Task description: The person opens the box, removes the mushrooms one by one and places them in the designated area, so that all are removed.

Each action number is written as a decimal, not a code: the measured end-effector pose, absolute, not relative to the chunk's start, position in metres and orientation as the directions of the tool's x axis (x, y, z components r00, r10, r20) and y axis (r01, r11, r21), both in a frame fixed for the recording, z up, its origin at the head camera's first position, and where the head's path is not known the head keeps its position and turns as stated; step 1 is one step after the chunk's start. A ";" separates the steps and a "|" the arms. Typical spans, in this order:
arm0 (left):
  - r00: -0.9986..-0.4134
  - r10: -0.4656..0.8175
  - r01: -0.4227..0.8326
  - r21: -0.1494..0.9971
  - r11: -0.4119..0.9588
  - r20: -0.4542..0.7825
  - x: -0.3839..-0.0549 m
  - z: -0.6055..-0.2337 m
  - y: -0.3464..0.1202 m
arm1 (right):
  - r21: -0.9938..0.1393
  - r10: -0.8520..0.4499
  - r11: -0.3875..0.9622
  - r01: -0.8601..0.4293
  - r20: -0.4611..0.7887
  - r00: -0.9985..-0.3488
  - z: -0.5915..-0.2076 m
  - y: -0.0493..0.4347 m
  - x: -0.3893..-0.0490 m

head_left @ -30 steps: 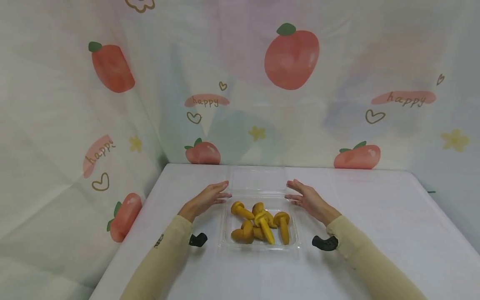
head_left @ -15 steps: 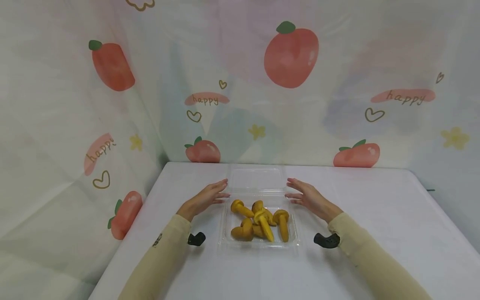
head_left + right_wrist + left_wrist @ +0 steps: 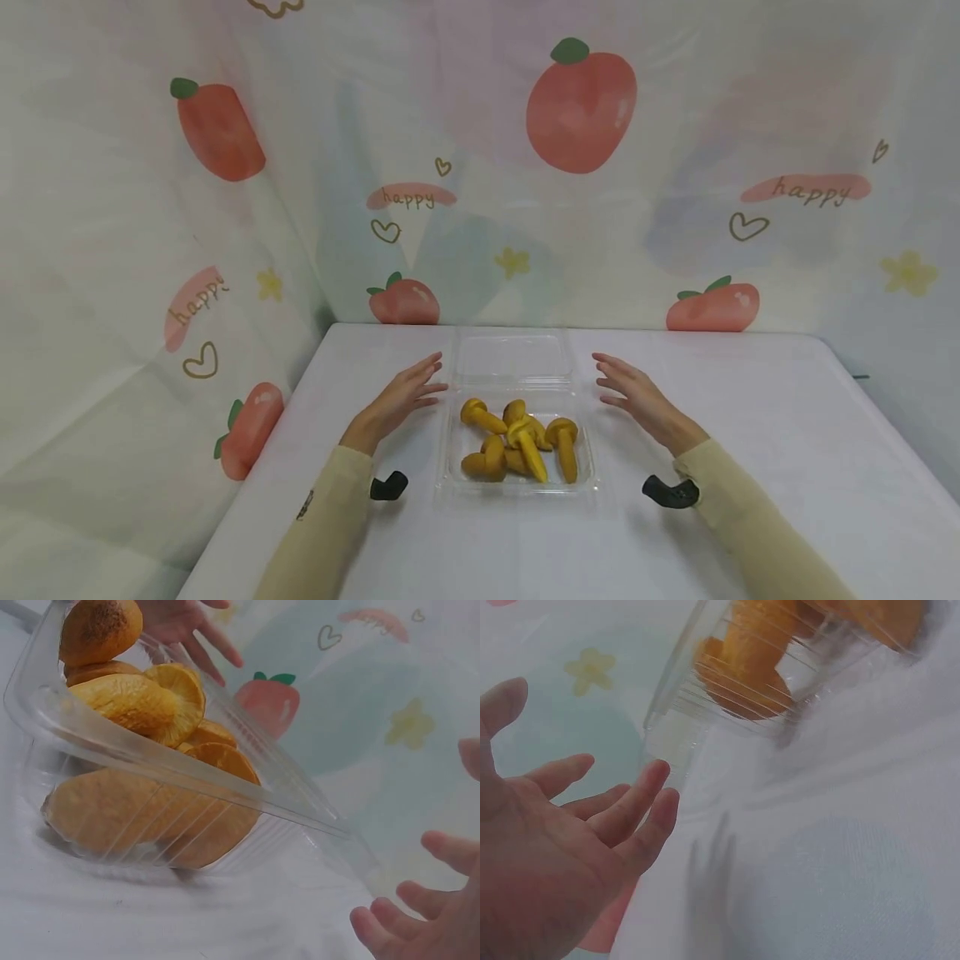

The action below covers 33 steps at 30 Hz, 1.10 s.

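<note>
A clear plastic clamshell box (image 3: 517, 489) stands on the table with its lid (image 3: 513, 357) folded back flat behind it. Inside lie several yellow-brown mushrooms (image 3: 567, 450), also seen through the wall in the right wrist view, where one mushroom (image 3: 112, 810) rests low in the box. My left hand (image 3: 393, 402) hovers left of the box, fingers spread and holding nothing. On the other side my right hand (image 3: 645, 400) stays apart from the box, its fingers loosely extended. Both palms face inward.
A white-covered table (image 3: 780, 450) carries the box. Behind and to the left hangs a pale curtain (image 3: 615, 250) printed with fruit, hearts and flowers. Black curved pieces (image 3: 670, 492) stick out at both sleeves.
Both hands have drawn outward from the box, the left one leftward and the right one rightward. The box and mushrooms stay where they were.
</note>
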<state>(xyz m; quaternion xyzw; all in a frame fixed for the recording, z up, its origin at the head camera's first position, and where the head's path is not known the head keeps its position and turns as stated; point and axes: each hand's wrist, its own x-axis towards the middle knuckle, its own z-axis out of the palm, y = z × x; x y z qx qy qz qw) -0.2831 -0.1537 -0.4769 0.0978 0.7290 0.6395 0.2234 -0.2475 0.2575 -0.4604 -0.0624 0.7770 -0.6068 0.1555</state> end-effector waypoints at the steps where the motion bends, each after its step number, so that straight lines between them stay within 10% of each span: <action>1: -0.885 0.427 -0.134 0.979 0.154 -0.188 -0.281 -0.476 -0.155 | -0.962 -0.282 0.263 0.068 -0.144 -0.949 -0.459 0.258 -0.245; 13: -0.901 0.433 0.141 0.946 0.294 0.000 -0.252 -0.468 -0.163 | -0.908 -0.266 0.386 -0.165 0.061 -0.962 -0.452 0.252 -0.218; 33: -0.783 0.607 0.312 0.759 0.572 -0.135 -0.222 -0.461 -0.157 | -0.757 -0.318 0.550 -0.352 0.200 -0.927 -0.458 0.227 -0.194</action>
